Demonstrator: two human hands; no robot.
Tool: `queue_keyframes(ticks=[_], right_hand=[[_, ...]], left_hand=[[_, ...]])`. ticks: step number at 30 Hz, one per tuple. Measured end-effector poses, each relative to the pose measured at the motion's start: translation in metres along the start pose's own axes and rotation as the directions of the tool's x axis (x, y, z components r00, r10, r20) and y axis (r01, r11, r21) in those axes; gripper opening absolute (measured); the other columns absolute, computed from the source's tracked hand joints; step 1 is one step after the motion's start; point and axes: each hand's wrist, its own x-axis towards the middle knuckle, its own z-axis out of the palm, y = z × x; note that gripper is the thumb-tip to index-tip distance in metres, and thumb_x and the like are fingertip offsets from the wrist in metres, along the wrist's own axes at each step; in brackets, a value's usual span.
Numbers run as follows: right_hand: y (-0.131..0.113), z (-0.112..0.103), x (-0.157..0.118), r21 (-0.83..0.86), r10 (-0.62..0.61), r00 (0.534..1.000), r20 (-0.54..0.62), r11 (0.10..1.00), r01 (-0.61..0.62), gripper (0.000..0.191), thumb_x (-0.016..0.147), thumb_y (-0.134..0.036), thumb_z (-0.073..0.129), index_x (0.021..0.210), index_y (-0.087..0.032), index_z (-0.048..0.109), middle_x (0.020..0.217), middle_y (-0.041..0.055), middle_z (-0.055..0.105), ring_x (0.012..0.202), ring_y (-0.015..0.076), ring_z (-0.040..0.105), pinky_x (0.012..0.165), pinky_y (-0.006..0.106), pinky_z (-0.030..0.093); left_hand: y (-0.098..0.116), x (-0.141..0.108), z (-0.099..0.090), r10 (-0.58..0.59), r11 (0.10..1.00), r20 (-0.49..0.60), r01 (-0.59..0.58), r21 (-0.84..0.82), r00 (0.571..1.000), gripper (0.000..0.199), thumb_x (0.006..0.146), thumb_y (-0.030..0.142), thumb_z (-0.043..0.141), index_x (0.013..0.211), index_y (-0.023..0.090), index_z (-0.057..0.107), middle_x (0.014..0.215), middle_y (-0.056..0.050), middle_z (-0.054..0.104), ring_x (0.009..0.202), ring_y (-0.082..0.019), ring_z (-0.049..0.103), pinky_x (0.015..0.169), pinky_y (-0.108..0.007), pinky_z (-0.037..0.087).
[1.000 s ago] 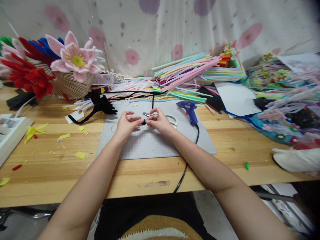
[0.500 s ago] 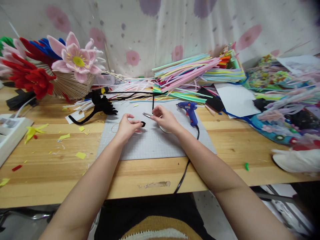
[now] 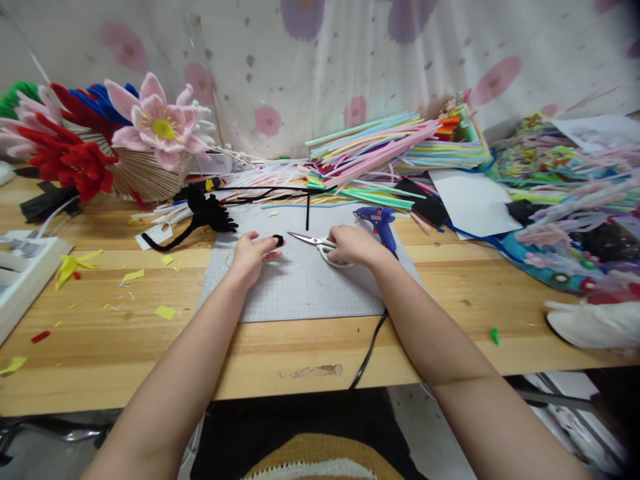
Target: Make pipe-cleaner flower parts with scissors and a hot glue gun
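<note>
Between the thumb and fingers of my left hand (image 3: 250,259) is a small curled black pipe cleaner piece (image 3: 279,240). My right hand (image 3: 354,244) is at the handles of white-handled scissors (image 3: 320,244), whose blades point left toward that piece without touching it. Both hands are over a grey cutting mat (image 3: 300,293). A straight black pipe cleaner (image 3: 307,212) lies on the mat just beyond the scissors. To the left rests a black fuzzy shape with a long curved tail (image 3: 203,217). Behind my right hand lies a blue glue gun (image 3: 377,220).
Fuzzy flowers (image 3: 160,127) stand at the back left, near a white power strip (image 3: 30,280). Bundles of coloured pipe cleaners (image 3: 375,147) lie at the back. White paper (image 3: 473,203) and bagged materials (image 3: 560,233) fill the right. Yellow scraps (image 3: 165,312) dot the wooden table.
My right hand has moved right and its hold has shifted from near the scissors' blades to their handles. The scissors now show more fully. My left hand still pinches the black piece.
</note>
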Motion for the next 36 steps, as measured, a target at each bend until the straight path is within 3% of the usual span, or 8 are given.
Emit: queue_keyframes(ticks=[4, 7, 9, 12, 15, 21, 27, 36], right_hand=[[0.014, -0.012, 0.001, 0.351, -0.008, 1.000, 0.023, 0.936, -0.001, 0.019, 0.061, -0.023, 0.061, 0.079, -0.017, 0.065, 0.078, 0.0057, 0.067, 0.068, 0.0172, 0.058, 0.057, 0.026, 0.038], [0.018, -0.012, 0.003, 0.684, -0.069, 0.995, -0.075, 0.722, 0.101, 0.025, 0.063, -0.028, 0.063, 0.085, -0.017, 0.063, 0.080, 0.0033, 0.066, 0.068, 0.0137, 0.057, 0.060, 0.024, 0.041], [0.011, -0.005, 0.005, 0.751, -0.060, 0.985, -0.159, 0.641, 0.160, 0.030, 0.062, -0.035, 0.066, 0.086, -0.017, 0.060, 0.080, 0.0026, 0.064, 0.069, 0.0136, 0.056, 0.061, 0.025, 0.041], [-0.009, 0.012, 0.009, 0.665, -0.038, 0.962, -0.271, 0.715, 0.216, 0.040, 0.061, -0.041, 0.068, 0.091, -0.018, 0.055, 0.086, 0.0031, 0.061, 0.074, 0.0156, 0.054, 0.066, 0.028, 0.042], [-0.023, 0.027, 0.012, 0.483, -0.146, 0.916, -0.373, 0.813, 0.326, 0.050, 0.062, -0.045, 0.067, 0.100, -0.015, 0.052, 0.098, 0.0095, 0.059, 0.088, 0.0211, 0.053, 0.076, 0.034, 0.042], [-0.023, 0.032, 0.014, 0.244, -0.336, 0.821, -0.462, 0.841, 0.482, 0.053, 0.064, -0.048, 0.065, 0.103, -0.014, 0.050, 0.106, 0.0159, 0.054, 0.099, 0.0270, 0.046, 0.087, 0.041, 0.036], [-0.022, 0.033, 0.015, 0.188, -0.385, 0.790, -0.476, 0.833, 0.520, 0.059, 0.064, -0.058, 0.062, 0.101, -0.014, 0.050, 0.105, 0.0154, 0.053, 0.098, 0.0272, 0.046, 0.087, 0.040, 0.035], [-0.025, 0.030, 0.013, 0.083, -0.394, 0.804, -0.444, 0.876, 0.475, 0.051, 0.070, -0.056, 0.057, 0.095, -0.013, 0.053, 0.092, 0.0127, 0.057, 0.084, 0.0242, 0.046, 0.076, 0.035, 0.034]], left_hand=[[0.001, 0.002, -0.001, -0.053, 0.997, 0.013, 0.053, -0.054, 0.999, 0.043, 0.060, 0.005, 0.067, 0.087, 0.018, 0.035, 0.075, -0.004, 0.064, 0.067, -0.016, 0.066, 0.049, -0.019, 0.046], [0.002, 0.002, -0.002, -0.063, 0.992, 0.031, 0.066, -0.105, 0.998, 0.040, 0.061, 0.003, 0.066, 0.084, 0.017, 0.036, 0.075, -0.005, 0.065, 0.069, -0.016, 0.067, 0.049, -0.017, 0.045], [0.003, 0.002, -0.002, -0.078, 0.988, 0.044, 0.083, -0.131, 0.996, 0.037, 0.061, 0.002, 0.065, 0.081, 0.017, 0.037, 0.075, -0.005, 0.065, 0.070, -0.016, 0.067, 0.049, -0.016, 0.046], [0.004, 0.000, -0.001, -0.120, 0.979, 0.078, 0.131, -0.154, 0.990, 0.033, 0.061, 0.002, 0.065, 0.077, 0.016, 0.039, 0.073, -0.005, 0.065, 0.073, -0.016, 0.068, 0.049, -0.015, 0.045], [0.004, 0.000, -0.001, -0.152, 0.974, 0.103, 0.167, -0.152, 0.983, 0.028, 0.061, 0.003, 0.065, 0.075, 0.015, 0.043, 0.072, -0.004, 0.065, 0.073, -0.016, 0.067, 0.048, -0.015, 0.046], [0.005, 0.000, 0.000, -0.175, 0.976, 0.084, 0.184, -0.112, 0.981, 0.031, 0.061, 0.001, 0.061, 0.081, 0.016, 0.043, 0.075, -0.004, 0.066, 0.072, -0.017, 0.067, 0.046, -0.016, 0.045], [0.008, -0.005, 0.004, -0.197, 0.978, 0.079, 0.202, -0.060, 0.977, 0.038, 0.061, 0.001, 0.061, 0.085, 0.018, 0.037, 0.073, -0.002, 0.063, 0.066, -0.016, 0.067, 0.044, -0.015, 0.042], [0.009, -0.007, 0.006, -0.210, 0.974, 0.071, 0.215, -0.065, 0.975, 0.033, 0.063, -0.001, 0.058, 0.083, 0.017, 0.039, 0.072, -0.003, 0.063, 0.064, -0.015, 0.066, 0.043, -0.015, 0.043]])
